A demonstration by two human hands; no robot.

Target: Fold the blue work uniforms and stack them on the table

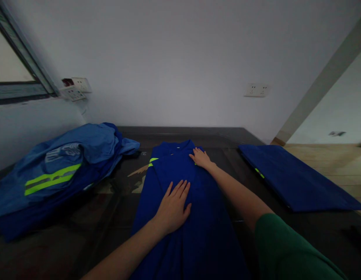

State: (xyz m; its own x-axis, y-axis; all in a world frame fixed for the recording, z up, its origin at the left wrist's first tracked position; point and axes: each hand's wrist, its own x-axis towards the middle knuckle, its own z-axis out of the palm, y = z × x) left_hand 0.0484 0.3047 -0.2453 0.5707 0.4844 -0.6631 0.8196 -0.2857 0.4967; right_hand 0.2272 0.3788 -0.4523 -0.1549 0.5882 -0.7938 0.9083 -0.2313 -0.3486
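Note:
A blue work jacket (209, 217) with yellow-green reflective bands lies lengthwise before me, its collar at the far end and its sides and a sleeve folded inward. My left hand (175, 206) rests flat on the middle of the cloth, fingers stretched forward. Farther up, near the collar on the right, my right hand (201, 157) also lies on the jacket with its fingers extended. Neither hand grips the fabric. The jacket's near end runs out of the bottom of the view.
A heap of blue garments (93, 144) with a reflective stripe lies at the left. A flat folded blue garment (297, 179) sits at the right of the dark table (180, 132). Behind stands a wall with sockets (256, 90); a window frame (37, 74) is at upper left.

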